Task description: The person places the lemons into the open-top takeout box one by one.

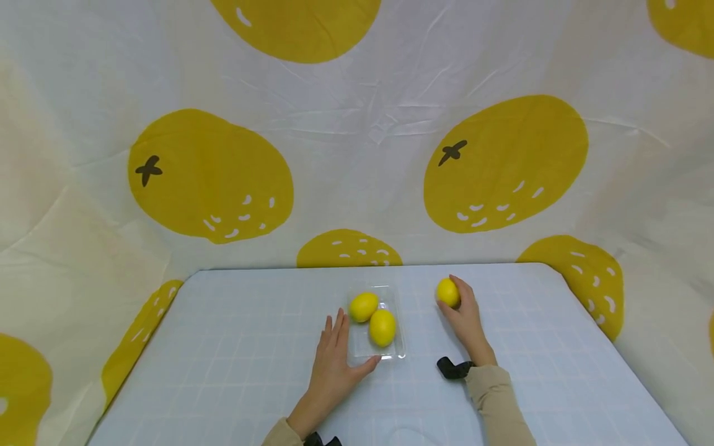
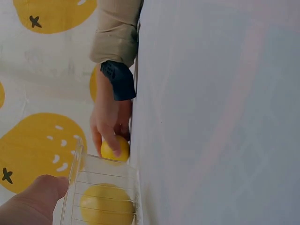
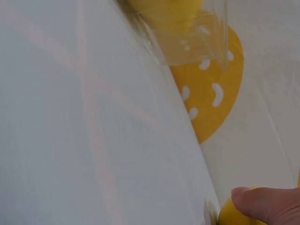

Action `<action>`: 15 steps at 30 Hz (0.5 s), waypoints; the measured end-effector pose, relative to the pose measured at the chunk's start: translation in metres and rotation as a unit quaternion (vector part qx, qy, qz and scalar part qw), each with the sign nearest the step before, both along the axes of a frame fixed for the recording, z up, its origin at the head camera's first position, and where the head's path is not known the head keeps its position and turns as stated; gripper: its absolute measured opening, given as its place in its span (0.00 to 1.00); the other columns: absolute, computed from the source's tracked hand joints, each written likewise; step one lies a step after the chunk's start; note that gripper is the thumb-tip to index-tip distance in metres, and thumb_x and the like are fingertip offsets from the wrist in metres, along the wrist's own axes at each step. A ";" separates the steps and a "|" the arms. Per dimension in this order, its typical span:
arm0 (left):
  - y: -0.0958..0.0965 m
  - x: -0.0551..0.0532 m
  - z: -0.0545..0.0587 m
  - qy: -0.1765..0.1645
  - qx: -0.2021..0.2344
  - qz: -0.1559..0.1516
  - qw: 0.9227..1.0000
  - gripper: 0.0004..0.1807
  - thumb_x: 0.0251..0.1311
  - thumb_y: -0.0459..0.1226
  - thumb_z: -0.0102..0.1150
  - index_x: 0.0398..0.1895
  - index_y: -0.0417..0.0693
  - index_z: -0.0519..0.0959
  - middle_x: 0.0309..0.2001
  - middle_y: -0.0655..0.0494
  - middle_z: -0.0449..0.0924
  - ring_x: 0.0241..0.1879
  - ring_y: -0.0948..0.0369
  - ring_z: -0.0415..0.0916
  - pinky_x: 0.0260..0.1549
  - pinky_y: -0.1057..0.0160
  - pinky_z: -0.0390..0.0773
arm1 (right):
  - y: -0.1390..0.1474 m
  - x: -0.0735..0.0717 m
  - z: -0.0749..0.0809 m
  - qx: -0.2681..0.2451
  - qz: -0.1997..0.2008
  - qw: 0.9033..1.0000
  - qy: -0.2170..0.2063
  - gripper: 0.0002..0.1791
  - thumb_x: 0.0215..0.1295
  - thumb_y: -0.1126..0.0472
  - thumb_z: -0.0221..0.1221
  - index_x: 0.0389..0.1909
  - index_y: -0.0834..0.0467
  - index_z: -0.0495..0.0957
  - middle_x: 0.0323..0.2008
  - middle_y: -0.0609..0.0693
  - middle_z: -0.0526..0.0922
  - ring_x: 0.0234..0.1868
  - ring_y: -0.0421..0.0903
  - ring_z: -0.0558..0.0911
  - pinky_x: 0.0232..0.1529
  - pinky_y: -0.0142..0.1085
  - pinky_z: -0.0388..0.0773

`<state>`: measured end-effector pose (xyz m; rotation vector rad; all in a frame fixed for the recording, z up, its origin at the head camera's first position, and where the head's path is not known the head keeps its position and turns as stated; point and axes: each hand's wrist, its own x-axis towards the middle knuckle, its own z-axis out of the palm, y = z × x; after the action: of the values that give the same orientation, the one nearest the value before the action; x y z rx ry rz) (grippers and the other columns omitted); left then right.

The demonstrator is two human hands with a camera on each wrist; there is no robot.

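A clear plastic container stands on the table with two yellow lemons in it, one lemon nearer me. My left hand lies along its left side, fingers straight and spread, thumb by the near edge. The left wrist view has that thumb right at the container's rim. To the right of the container, my right hand grips a third lemon between thumb and fingers, low over the table. In the right wrist view the thumb presses on this lemon, which is partly cut off by the frame.
The table has a pale checked cover. Behind it and at both sides hangs a white curtain printed with large yellow fruit. Black straps sit on both wrists. A faint clear round outline shows near the front of the table.
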<state>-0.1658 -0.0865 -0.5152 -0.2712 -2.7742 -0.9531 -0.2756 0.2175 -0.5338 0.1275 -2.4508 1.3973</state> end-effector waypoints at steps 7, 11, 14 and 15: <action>0.000 0.001 0.001 0.004 -0.003 -0.001 1.000 0.59 0.51 0.66 0.65 0.77 0.39 0.55 0.79 0.49 0.46 0.77 0.44 0.41 0.70 0.39 0.51 | 0.000 0.002 0.002 0.019 0.002 1.000 -0.014 0.39 0.63 0.67 0.63 0.73 0.64 0.57 0.71 0.66 0.58 0.70 0.64 0.60 0.71 0.60 0.52; 0.000 0.002 0.002 0.006 0.003 -0.003 1.000 0.59 0.51 0.65 0.66 0.76 0.38 0.55 0.79 0.48 0.47 0.77 0.43 0.41 0.70 0.38 0.51 | 0.000 0.004 0.001 0.021 -0.007 1.000 -0.004 0.39 0.62 0.67 0.65 0.72 0.65 0.59 0.70 0.67 0.61 0.70 0.64 0.61 0.71 0.60 0.53; 0.000 0.003 0.003 0.007 0.009 -0.005 1.000 0.59 0.51 0.64 0.66 0.76 0.38 0.55 0.79 0.48 0.47 0.77 0.43 0.42 0.70 0.38 0.51 | 0.001 0.005 -0.001 0.022 -0.012 1.000 0.003 0.40 0.61 0.67 0.65 0.72 0.65 0.59 0.69 0.67 0.62 0.69 0.64 0.62 0.70 0.59 0.55; 0.000 0.003 0.003 0.008 0.010 -0.005 1.000 0.59 0.51 0.64 0.67 0.76 0.38 0.56 0.79 0.48 0.47 0.77 0.43 0.42 0.70 0.38 0.51 | 0.001 0.005 -0.001 0.023 -0.012 1.000 0.005 0.40 0.61 0.67 0.66 0.72 0.65 0.60 0.69 0.67 0.62 0.69 0.64 0.62 0.70 0.59 0.55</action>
<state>-0.1627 -0.0867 -0.5122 -0.2898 -2.7505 -0.9754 -0.2701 0.2183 -0.5348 0.1158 -2.4689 1.3268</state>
